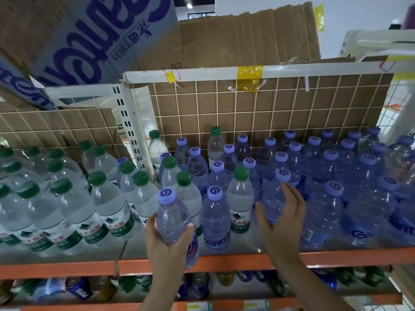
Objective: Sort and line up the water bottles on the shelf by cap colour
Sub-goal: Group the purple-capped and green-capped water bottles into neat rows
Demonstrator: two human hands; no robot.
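Head view looked down on a shelf (224,258) with an orange front rail, backed by a wire grid panel (258,108) over cardboard. Green-capped bottles (67,198) with clear bodies filled the left part; purple-capped bottles (336,176) with blue-tinted bodies filled the right. The middle was mixed: several green caps, among them a green-capped bottle (240,198) near the front, stood between purple ones.

The left hand (166,239) gripped a purple-capped bottle (173,218) round its lower body, fingers and thumb curled about it, at the front edge of the shelf, seemingly lifted clear of it. The right hand (280,216) rested against another purple-capped bottle (275,198) at the edge of the purple block, thumb on one side and fingers wrapping the other, a loose hold rather than a tight clamp.

By my reading, the step in hand was pulling purple caps out of the mixed centre and passing them rightward. The next move would call for a free slot among the purple bottles, perhaps made by the right hand nudging its bottle aside, then setting the held bottle upright there. The green caps stranded in the centre would need moving left afterwards. Close-packed bottles might topple if bumped.
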